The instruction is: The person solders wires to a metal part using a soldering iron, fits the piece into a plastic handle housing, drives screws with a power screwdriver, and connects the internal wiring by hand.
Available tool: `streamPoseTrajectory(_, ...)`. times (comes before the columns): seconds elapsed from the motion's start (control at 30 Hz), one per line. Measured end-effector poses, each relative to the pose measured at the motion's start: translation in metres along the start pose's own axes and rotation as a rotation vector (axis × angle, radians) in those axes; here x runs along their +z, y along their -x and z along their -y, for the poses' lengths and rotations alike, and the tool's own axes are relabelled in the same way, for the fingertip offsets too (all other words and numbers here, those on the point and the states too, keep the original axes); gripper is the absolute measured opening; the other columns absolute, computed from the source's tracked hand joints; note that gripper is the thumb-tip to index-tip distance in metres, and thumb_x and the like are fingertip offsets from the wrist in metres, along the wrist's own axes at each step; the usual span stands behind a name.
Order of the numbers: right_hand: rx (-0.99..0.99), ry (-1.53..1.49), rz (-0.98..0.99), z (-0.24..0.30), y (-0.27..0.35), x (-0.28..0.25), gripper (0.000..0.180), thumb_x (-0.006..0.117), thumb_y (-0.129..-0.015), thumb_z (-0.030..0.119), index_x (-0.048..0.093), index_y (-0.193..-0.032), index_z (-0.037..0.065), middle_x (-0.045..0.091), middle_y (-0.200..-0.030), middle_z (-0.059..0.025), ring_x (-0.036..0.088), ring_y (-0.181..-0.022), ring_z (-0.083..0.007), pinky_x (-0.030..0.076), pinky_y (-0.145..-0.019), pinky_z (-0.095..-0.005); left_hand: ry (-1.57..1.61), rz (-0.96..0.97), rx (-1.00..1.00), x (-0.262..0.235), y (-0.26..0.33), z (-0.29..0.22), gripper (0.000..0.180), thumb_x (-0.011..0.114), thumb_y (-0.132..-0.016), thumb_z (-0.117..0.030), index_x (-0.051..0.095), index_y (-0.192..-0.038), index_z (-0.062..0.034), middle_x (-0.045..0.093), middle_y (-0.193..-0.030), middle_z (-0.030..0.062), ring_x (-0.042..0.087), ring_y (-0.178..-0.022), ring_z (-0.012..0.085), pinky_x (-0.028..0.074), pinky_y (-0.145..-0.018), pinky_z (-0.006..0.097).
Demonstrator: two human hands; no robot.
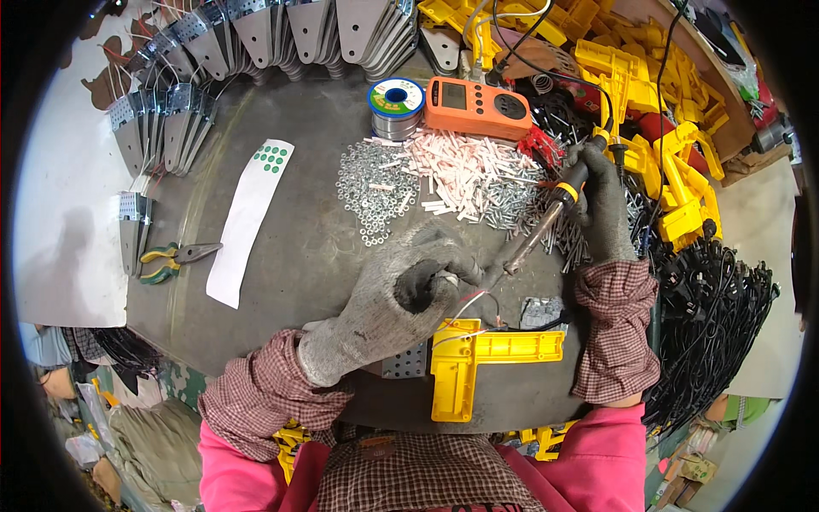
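In grey work gloves, my left hand (397, 294) is closed in a pinch near the middle of the table. A small white bit shows at its fingertips; what else they grip is hidden. My right hand (604, 205) is wrapped round a soldering iron (539, 232), whose tip slants down toward the left fingertips. Just below lies a yellow T-shaped plastic housing (456, 375), open side up. Thin red and white wires (465, 305) rise from it toward the pinch and the iron tip. A perforated metal plate (405, 363) shows partly under my left wrist.
Beyond my hands are nuts (375, 183), pale sleeves (461, 166), screws (512, 209), a solder spool (397, 124) and an orange meter (478, 109). Pliers (175, 260) and a sticker strip (247, 226) lie left. Yellow housings (682, 179) and black cables (712, 316) crowd the right.
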State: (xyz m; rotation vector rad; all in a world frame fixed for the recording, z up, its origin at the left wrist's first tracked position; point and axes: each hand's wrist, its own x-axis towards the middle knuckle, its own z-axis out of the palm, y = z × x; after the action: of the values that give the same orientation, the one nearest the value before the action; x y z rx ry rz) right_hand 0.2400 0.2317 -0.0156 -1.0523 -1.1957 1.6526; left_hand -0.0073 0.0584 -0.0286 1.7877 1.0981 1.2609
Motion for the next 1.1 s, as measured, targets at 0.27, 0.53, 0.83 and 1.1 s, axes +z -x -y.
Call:
streamPoseTrajectory(0.27, -0.05, -0.03, -0.029, 0.01, 0.013, 0.025, 0.028, 0.048, -0.099, 0.033, 0.055, -0.094, 0.006, 0.053, -0.067, 0.0009, 0.043, -0.04, -0.0044, 0.035, -0.036, -0.0165, -0.171, -0.06, 0.132, 0.002, 0.015, -0.01, 0.035, 0.063, -0.08, 0.001, 0.062, -0.113, -0.0088, 0.065, -0.095, 0.0062, 0.06, -0.09, 0.0265, 0.041, -0.092, 0.043)
streamPoseTrajectory(0.53, 0.006, 0.128, 0.022, 0.006, 0.018, 0.03, 0.031, 0.047, -0.098, 0.039, 0.057, -0.097, 0.01, 0.05, -0.065, 0.0034, 0.037, -0.044, -0.004, 0.026, -0.041, -0.0194, -0.131, -0.007, 0.202, 0.006, 0.007, -0.017, 0.032, 0.066, -0.078, 0.004, 0.066, -0.108, -0.0077, 0.064, -0.089, 0.0052, 0.057, -0.08, 0.0254, 0.042, -0.08, 0.041)
streamPoseTrajectory(0.83, -0.031, 0.184, 0.035, 0.003, 0.019, 0.034, 0.035, 0.044, -0.1, 0.039, 0.058, -0.095, 0.007, 0.046, -0.064, 0.0041, 0.035, -0.045, -0.0042, 0.026, -0.043, -0.021, -0.13, 0.068, 0.17, 0.002, 0.01, -0.013, 0.035, 0.063, -0.079, -0.004, 0.063, -0.113, -0.0096, 0.061, -0.1, 0.007, 0.057, -0.096, 0.0276, 0.039, -0.094, 0.043)
streamPoseTrajectory(1.1, -0.039, 0.172, 0.036, 0.001, 0.018, 0.033, 0.034, 0.045, -0.099, 0.038, 0.058, -0.096, 0.007, 0.047, -0.066, 0.0046, 0.036, -0.046, -0.0039, 0.026, -0.043, -0.0195, -0.167, 0.059, 0.207, 0.005, 0.009, -0.012, 0.035, 0.063, -0.078, -0.004, 0.063, -0.113, -0.0101, 0.061, -0.099, 0.0062, 0.057, -0.092, 0.0268, 0.04, -0.09, 0.042)
